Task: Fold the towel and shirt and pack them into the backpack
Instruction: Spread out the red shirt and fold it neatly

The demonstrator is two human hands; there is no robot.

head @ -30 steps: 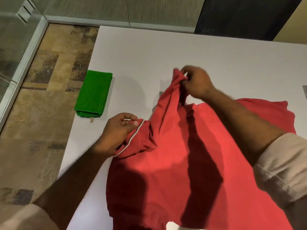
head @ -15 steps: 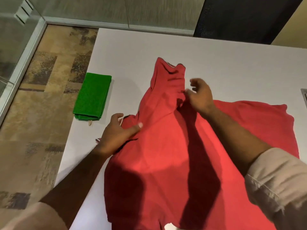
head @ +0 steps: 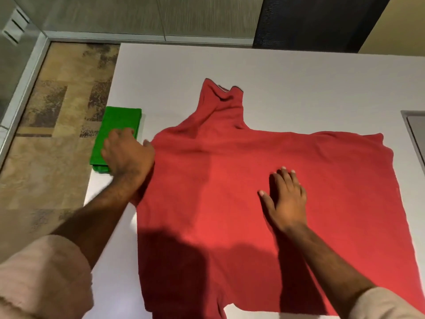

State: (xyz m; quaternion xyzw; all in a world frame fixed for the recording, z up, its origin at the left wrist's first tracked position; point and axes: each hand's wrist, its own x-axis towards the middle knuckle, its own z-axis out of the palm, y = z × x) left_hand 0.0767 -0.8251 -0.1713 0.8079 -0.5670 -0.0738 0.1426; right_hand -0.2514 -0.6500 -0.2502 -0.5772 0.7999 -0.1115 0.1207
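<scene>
Head view: my right grip (head: 285,199) spread flat on the red shirt (head: 230,192); left grip (head: 126,153) spread, blurred, at the shirt's left edge by the green towel (head: 112,127).

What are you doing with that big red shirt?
A person is getting a red cloth shirt ready to fold on a white table. The right hand lies flat on the middle of the shirt. The left hand, blurred, is at the shirt's left edge, in front of a green towel that is already folded near the table's edge. The shirt lies spread out, one sleeve pointing away. No backpack is in view.
</scene>
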